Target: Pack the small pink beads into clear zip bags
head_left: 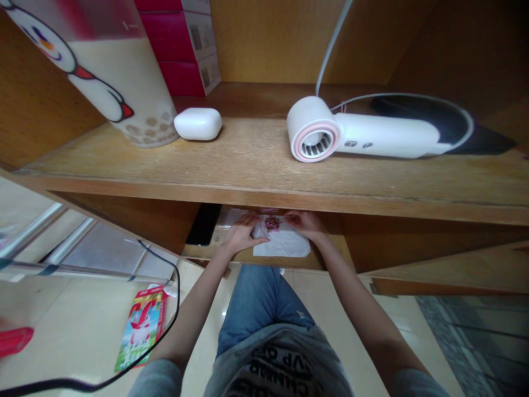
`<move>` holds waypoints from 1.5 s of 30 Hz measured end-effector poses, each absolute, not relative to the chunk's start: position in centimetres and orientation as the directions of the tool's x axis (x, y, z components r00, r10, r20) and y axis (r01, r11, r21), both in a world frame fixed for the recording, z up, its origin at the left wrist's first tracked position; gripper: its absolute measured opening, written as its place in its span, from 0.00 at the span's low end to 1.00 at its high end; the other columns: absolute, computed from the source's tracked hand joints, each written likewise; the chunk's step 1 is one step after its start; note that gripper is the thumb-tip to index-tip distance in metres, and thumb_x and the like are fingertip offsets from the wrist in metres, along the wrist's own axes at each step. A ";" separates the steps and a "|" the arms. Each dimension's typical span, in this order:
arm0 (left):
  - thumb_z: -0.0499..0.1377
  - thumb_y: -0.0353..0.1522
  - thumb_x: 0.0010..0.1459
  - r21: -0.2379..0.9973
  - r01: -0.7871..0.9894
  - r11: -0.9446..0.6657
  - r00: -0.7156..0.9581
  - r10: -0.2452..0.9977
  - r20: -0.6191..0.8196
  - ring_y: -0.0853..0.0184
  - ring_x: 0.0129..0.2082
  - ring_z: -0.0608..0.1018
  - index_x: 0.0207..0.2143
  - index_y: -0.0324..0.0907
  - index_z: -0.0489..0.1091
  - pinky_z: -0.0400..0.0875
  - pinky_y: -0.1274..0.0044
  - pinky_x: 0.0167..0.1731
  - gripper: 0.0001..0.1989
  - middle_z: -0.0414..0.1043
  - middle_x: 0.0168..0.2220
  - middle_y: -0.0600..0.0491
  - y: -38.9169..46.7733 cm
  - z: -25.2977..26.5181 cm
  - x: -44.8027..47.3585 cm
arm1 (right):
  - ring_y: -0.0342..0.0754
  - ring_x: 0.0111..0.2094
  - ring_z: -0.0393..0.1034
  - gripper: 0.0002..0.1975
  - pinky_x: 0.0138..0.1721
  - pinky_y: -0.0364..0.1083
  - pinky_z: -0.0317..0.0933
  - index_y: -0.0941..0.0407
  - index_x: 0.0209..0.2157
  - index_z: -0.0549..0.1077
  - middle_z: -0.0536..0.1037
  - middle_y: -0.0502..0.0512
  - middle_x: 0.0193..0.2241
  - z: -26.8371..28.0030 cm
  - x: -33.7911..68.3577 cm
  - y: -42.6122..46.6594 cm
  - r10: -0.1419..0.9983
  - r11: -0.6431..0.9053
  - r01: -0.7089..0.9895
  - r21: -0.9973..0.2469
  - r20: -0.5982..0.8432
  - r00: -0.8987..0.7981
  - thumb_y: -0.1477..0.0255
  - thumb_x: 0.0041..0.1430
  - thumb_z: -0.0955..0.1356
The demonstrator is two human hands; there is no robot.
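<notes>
On the lower shelf lies a sheet of white paper, wrinkled, with a small heap of dark pink beads or a bead string on it; which it is I cannot tell. My left hand rests at the paper's left side, thumb stretched toward the heap and fingers apart. A thin reddish line runs between that hand and the heap. Right of the heap, my right hand has its fingertips pinched together. Whatever they hold is too small to make out. A clear plastic bag lies partly behind my left hand.
A black phone lies left of my hands. On the shelf above stand a milk tea cup, a white earbud case, a white hair dryer with its cord and stacked pink boxes. That shelf's front edge overhangs my fingers.
</notes>
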State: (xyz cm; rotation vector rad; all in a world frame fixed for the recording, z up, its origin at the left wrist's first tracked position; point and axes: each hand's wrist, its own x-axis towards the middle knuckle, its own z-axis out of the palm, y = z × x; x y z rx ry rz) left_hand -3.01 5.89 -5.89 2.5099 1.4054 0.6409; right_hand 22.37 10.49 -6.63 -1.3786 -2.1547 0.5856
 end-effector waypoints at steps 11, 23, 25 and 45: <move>0.56 0.53 0.46 0.377 0.765 -0.523 0.445 0.851 0.277 0.57 0.48 0.70 0.45 0.42 0.66 0.66 0.69 0.46 0.30 0.69 0.46 0.45 5.7 -5.7 -3.0 | 0.49 0.33 0.72 0.08 0.36 0.45 0.64 0.50 0.32 0.76 0.79 0.52 0.32 -6.8 21.0 9.7 0.935 0.309 0.708 -0.635 0.065 -0.350 0.64 0.51 0.67; 0.55 0.52 0.47 0.334 0.789 -0.515 0.444 0.855 0.269 0.55 0.50 0.69 0.45 0.41 0.67 0.66 0.68 0.47 0.29 0.69 0.47 0.45 5.7 -6.1 -3.0 | 0.43 0.29 0.69 0.11 0.30 0.41 0.60 0.53 0.34 0.75 0.78 0.51 0.31 -5.7 18.6 8.0 0.913 0.337 0.599 -0.726 0.096 -0.397 0.64 0.53 0.65; 0.55 0.52 0.47 0.338 0.788 -0.515 0.447 0.855 0.261 0.56 0.50 0.69 0.45 0.42 0.66 0.66 0.68 0.47 0.29 0.69 0.47 0.46 5.7 -6.0 -3.0 | 0.43 0.28 0.69 0.11 0.30 0.40 0.59 0.54 0.35 0.75 0.78 0.51 0.30 -5.5 17.6 7.6 0.901 0.361 0.572 -0.737 0.118 -0.417 0.65 0.53 0.65; 0.56 0.51 0.47 0.343 0.784 -0.518 0.451 0.854 0.260 0.55 0.49 0.70 0.45 0.42 0.67 0.65 0.68 0.48 0.29 0.69 0.47 0.45 5.7 -6.0 -3.1 | 0.45 0.28 0.68 0.09 0.26 0.41 0.54 0.51 0.32 0.74 0.77 0.50 0.27 -5.3 19.8 6.3 0.955 0.290 0.791 -0.538 0.107 -0.277 0.62 0.51 0.66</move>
